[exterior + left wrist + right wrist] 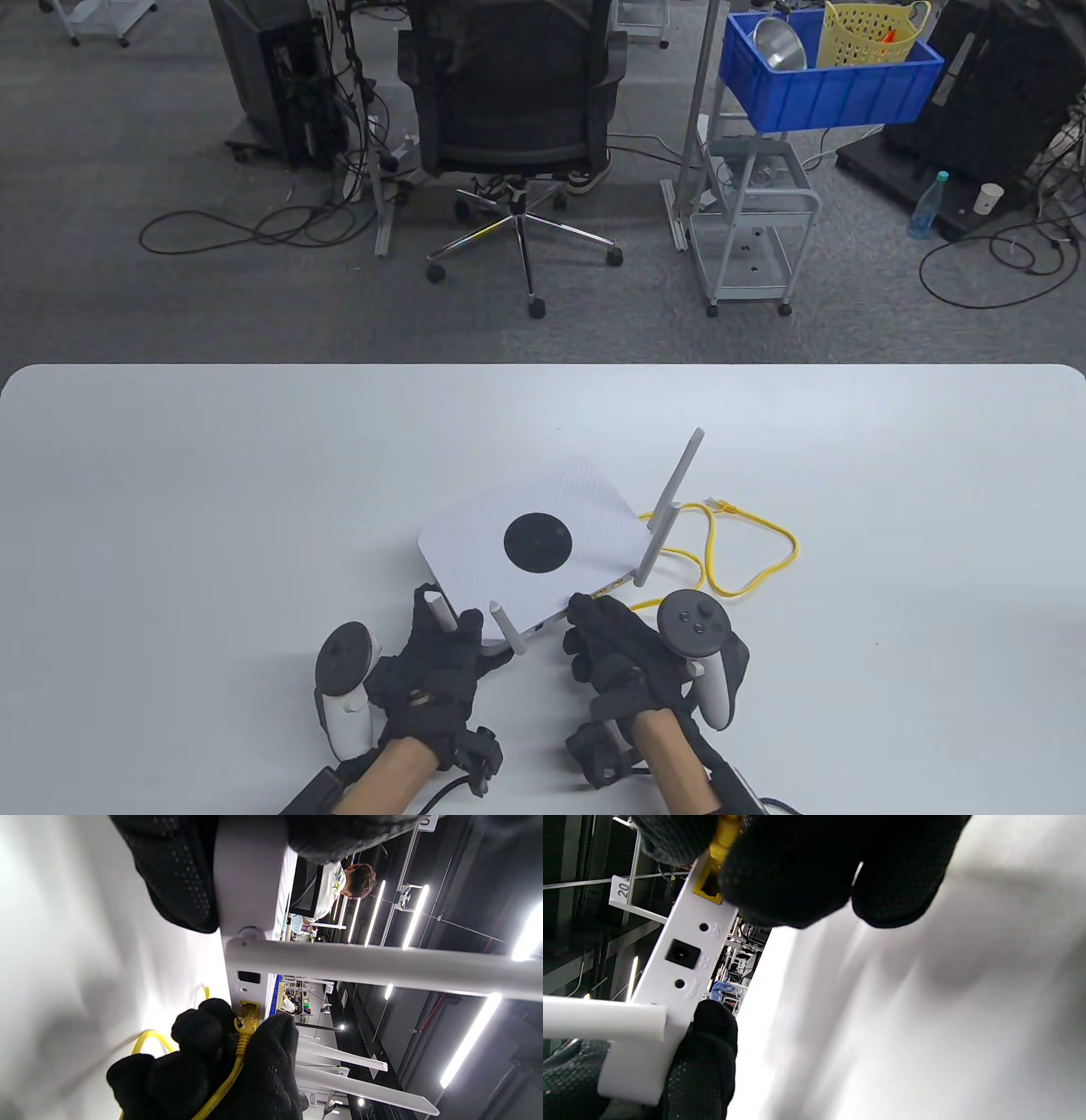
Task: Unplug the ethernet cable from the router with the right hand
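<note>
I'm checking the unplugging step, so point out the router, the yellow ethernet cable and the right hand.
router (543, 509), table view, white top panel.
yellow ethernet cable (768, 562), table view, loose loop on the table.
right hand (624, 654), table view, back of the glove.

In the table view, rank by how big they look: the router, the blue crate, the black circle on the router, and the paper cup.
1. blue crate
2. router, close behind; it sits nearer the camera, so true sizes stay unsure
3. black circle
4. paper cup

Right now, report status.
Right hand pinches ethernet cable plug, still in router port. Left hand holds router corner. Nothing blocking.
</note>
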Action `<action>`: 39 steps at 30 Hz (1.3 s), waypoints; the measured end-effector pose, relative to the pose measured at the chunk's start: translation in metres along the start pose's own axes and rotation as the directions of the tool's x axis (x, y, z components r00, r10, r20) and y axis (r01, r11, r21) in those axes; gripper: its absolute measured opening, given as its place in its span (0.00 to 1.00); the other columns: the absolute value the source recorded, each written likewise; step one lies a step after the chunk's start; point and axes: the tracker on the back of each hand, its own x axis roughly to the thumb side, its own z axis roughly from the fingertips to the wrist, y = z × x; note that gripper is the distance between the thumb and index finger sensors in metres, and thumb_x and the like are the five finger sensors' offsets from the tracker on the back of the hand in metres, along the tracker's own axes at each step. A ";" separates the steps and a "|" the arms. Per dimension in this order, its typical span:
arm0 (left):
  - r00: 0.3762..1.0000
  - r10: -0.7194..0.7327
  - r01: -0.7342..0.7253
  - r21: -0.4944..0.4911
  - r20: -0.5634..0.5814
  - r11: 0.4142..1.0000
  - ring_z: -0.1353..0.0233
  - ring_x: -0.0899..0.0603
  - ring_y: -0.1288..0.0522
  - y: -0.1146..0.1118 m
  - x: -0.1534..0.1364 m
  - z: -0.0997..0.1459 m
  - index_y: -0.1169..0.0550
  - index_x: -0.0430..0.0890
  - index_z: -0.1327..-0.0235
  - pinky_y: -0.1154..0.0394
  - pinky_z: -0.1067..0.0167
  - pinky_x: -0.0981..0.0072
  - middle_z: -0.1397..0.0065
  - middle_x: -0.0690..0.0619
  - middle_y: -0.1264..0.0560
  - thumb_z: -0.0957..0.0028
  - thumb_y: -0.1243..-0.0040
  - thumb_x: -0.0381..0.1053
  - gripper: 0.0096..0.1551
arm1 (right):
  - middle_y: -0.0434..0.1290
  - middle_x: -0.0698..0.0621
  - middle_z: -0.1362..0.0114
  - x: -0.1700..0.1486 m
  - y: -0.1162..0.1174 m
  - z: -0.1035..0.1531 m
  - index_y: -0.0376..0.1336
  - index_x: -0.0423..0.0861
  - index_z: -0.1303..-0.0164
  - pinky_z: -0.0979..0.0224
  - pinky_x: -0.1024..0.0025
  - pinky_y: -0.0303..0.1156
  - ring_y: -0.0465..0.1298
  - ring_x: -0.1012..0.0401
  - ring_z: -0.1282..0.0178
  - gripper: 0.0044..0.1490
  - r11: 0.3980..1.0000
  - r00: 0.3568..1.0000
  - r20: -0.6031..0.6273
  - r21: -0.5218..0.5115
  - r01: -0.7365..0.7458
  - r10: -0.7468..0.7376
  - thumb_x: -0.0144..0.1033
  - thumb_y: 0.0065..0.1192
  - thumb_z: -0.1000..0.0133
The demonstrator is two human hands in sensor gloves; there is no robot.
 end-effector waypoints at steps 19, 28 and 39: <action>0.998 0.058 -0.058 0.019 0.005 0.998 0.28 0.35 0.21 0.012 0.006 -0.004 0.62 0.32 0.26 0.15 0.37 0.53 0.21 0.29 0.43 0.37 0.44 0.46 0.49 | 0.76 0.51 0.58 0.008 -0.001 0.002 0.66 0.43 0.42 0.41 0.64 0.82 0.75 0.72 0.71 0.25 0.996 0.982 0.168 -0.005 0.088 -0.086 0.50 0.60 0.38; 0.998 0.060 -0.060 0.021 0.019 0.998 0.29 0.35 0.20 0.017 0.009 -0.005 0.62 0.33 0.26 0.15 0.37 0.53 0.21 0.29 0.43 0.37 0.43 0.46 0.50 | 0.76 0.52 0.57 0.009 0.001 -0.002 0.66 0.43 0.41 0.40 0.63 0.82 0.75 0.72 0.70 0.25 0.996 0.980 0.182 0.041 0.078 -0.084 0.49 0.59 0.37; 0.984 0.179 -0.179 0.090 0.004 0.980 0.29 0.34 0.20 0.036 0.006 -0.010 0.61 0.33 0.25 0.15 0.38 0.53 0.21 0.29 0.43 0.36 0.44 0.46 0.48 | 0.76 0.52 0.57 0.015 -0.002 0.004 0.65 0.37 0.38 0.40 0.61 0.81 0.75 0.72 0.70 0.31 0.989 0.963 0.251 0.128 0.069 -0.100 0.50 0.57 0.38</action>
